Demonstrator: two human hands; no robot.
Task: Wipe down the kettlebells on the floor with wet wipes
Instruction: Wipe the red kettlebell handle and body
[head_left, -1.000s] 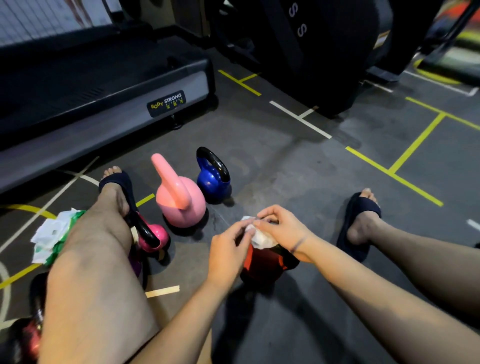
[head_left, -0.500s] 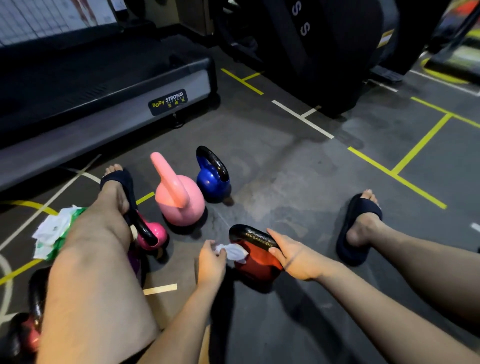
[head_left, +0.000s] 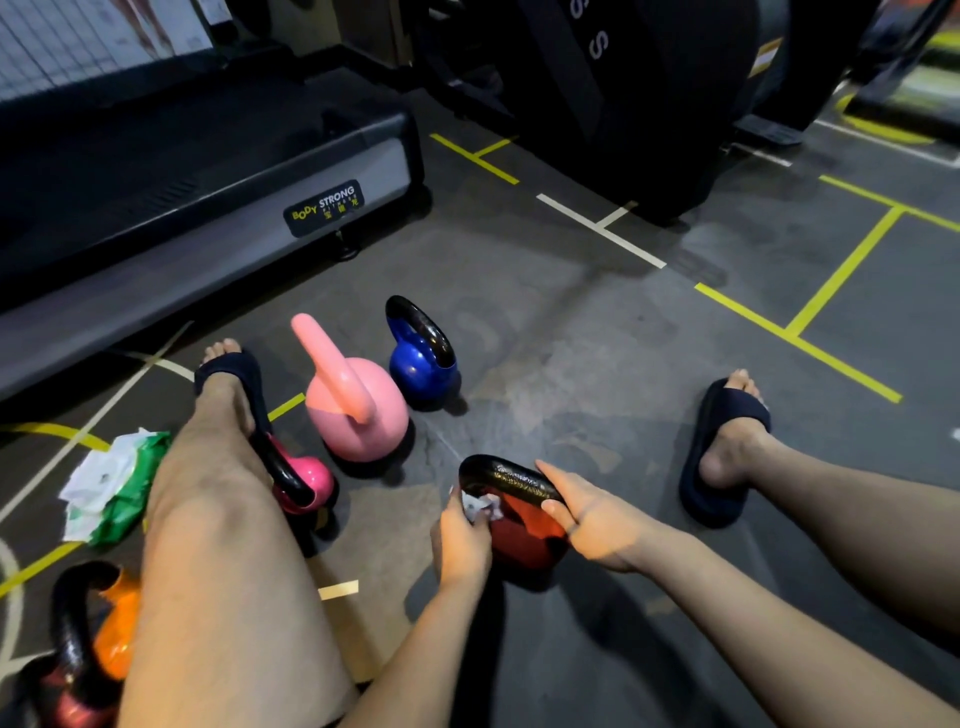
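Head view: the red kettlebell (head_left: 527, 540) stands on the floor (head_left: 571, 322) at lower centre of the frame, between the person's outstretched legs. Its glossy black handle (head_left: 506, 480) arches over the top and tilts toward the upper left, its long axis running from left to right across the picture. The left hand (head_left: 462, 540) comes in from below on the bell's left side, fingers bunched round a crumpled white wet wipe (head_left: 480, 506) and pressing it where the handle's left leg meets the red body. The right hand (head_left: 589, 519) grasps the handle's right end, thumb on top, and seems to steady the bell. The wiping hand is thus already on the work; the unwiped red flank lies down and to the right of the wipe, so the stroke probably has to run round the curve of the body.

The bell looks hard, smooth and shiny, likely slippery once wet; the wipe is soft and limp. At left centre stand a matte pink kettlebell (head_left: 358, 415), a glossy blue kettlebell (head_left: 421, 369) and a small magenta kettlebell (head_left: 311, 480); an orange kettlebell (head_left: 119, 634) sits at lower left. A green wipe packet (head_left: 124, 493) lies at the left edge.
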